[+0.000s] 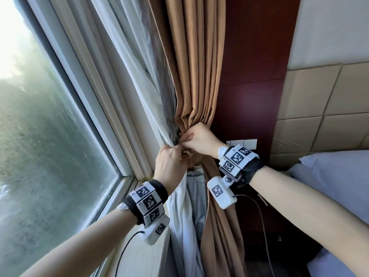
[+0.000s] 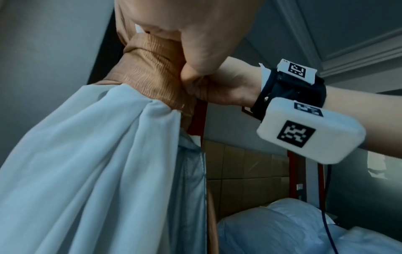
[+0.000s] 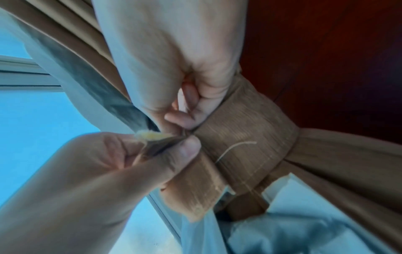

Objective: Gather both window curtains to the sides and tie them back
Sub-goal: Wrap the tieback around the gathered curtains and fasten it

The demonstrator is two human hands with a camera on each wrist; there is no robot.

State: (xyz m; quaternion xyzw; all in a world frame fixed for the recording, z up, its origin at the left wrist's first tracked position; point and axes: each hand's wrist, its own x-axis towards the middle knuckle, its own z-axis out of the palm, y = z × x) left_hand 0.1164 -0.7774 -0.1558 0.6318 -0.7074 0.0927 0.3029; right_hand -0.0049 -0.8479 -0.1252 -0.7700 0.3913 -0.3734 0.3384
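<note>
The brown curtain (image 1: 191,66) and the white sheer (image 1: 185,212) are bunched together at the window's right side. A brown tie-back band (image 3: 245,146) wraps the bundle; it also shows in the left wrist view as the tie-back band (image 2: 152,68). My left hand (image 1: 177,149) pinches the band's frayed end between thumb and forefinger, seen close up as the left hand (image 3: 174,142). My right hand (image 1: 186,141) sits just above it, fingers curled onto the band's upper edge, the right hand (image 3: 185,113). The two hands touch. Where the band's ends join is hidden by the fingers.
The window frame (image 1: 111,120) runs along the left, with a sill below. A dark red wood panel (image 1: 251,86) stands behind the curtain, carrying a white switch plate (image 1: 247,142). A padded headboard (image 1: 323,108) and a bed with a pillow (image 1: 335,176) lie to the right.
</note>
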